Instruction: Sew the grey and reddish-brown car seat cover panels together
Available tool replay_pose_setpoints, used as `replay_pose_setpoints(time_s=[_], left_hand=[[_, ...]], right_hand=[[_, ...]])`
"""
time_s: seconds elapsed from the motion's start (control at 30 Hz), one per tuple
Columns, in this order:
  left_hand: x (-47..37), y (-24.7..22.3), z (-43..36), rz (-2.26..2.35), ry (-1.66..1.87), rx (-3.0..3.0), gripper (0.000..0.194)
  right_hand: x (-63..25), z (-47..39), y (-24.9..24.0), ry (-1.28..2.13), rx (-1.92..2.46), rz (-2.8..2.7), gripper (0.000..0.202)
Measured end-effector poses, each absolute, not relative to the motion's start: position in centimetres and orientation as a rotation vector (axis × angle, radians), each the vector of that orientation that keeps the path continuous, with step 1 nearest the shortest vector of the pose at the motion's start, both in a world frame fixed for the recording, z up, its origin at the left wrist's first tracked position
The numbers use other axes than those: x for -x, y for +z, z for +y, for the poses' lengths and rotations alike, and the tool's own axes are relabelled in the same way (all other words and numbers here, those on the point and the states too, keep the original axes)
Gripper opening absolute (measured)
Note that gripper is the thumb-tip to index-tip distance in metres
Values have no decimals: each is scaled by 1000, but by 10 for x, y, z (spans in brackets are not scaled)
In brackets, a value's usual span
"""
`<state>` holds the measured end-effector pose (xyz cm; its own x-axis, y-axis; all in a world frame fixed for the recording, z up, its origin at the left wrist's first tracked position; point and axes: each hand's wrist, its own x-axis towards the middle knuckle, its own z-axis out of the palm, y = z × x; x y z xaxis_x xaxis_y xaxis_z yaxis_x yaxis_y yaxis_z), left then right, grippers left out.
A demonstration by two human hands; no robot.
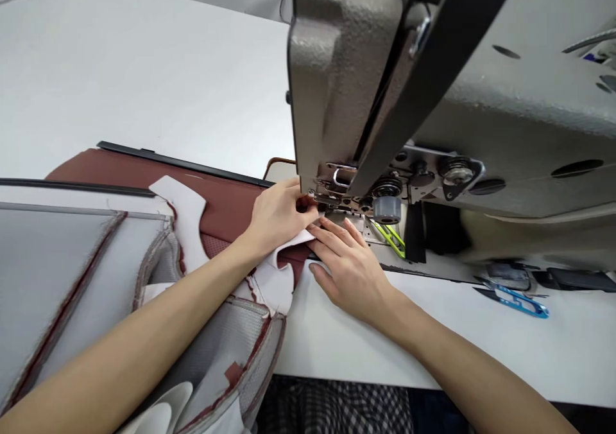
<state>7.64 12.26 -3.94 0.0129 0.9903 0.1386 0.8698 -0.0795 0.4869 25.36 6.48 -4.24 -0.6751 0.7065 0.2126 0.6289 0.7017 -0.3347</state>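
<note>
Maroon cover (219,206), smooth, partly perforated

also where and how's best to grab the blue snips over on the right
Probably by the blue handle, with the right hand coming from above and the near side. They lie flat with the dark tip pointing left, so the handle end keeps fingers off it, and the white table is bare on the near side, while dark items sit just beyond.

Tabletop (144,68) open beyond red cover (226,206); 1 sewing machine (332,87) blocks right.
</note>
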Motion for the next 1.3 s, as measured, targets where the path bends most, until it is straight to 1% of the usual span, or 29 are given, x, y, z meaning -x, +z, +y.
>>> replay_pose_setpoints(time_s=[0.23, 0.4, 0.47, 0.53, 0.63, 0.7, 0.73, 0.83, 0.87, 0.93, 0.97, 1.1, 1.13, 1.2, 1.3], left_hand=[[-73, -40, 126, 1899, 644, -2057, 15], [-73, -44, 127, 1854, 638, -2060, 18], [-71, -39, 129, 1814, 648, -2055, 17], [-63, -26, 129, 1673, 624, -2038, 17], [-48, 6, 123, 1375, 393, -1991, 26], [-42, 25, 113, 1299, 154, -2041, 34], [-41, 30, 108, 1310, 41, -2112, 35], [-46, 31, 94, 1486, -219, -2355, 18], [-48, 28, 91, 1552, -261, -2389, 18], [-50, 21, 88, 1637, -235, -2369, 24], [-50, 18, 88, 1646, -160, -2338, 26], [-48, 6, 83, 1602, 332, -2241, 29], [-49, 1, 82, 1581, 407, -2239, 29], [-52, -8, 78, 1532, 442, -2312, 28], [-57, -21, 76, 1448, 345, -2550, 30]], right_hand=[[-254, 65, -42, 369, 1070, -2583, 34], [-251, 61, -43, 322, 1050, -2577, 35], [-250, 60, -44, 311, 1040, -2580, 36], [-251, 59, -45, 309, 1047, -2580, 36], [-252, 59, -44, 311, 1062, -2577, 35], [-252, 60, -42, 301, 1063, -2569, 34], [-252, 59, -40, 289, 1078, -2557, 33], [-243, 59, -34, 278, 1107, -2528, 30], [-239, 60, -34, 290, 1072, -2530, 29], [-228, 60, -35, 307, 918, -2544, 25], [-223, 59, -37, 297, 834, -2551, 23], [-214, 50, -49, 123, 635, -2593, 30], [-215, 46, -52, 71, 610, -2602, 31], [-218, 37, -55, -7, 588, -2602, 32], [-221, 27, -55, -42, 616, -2609, 34]])
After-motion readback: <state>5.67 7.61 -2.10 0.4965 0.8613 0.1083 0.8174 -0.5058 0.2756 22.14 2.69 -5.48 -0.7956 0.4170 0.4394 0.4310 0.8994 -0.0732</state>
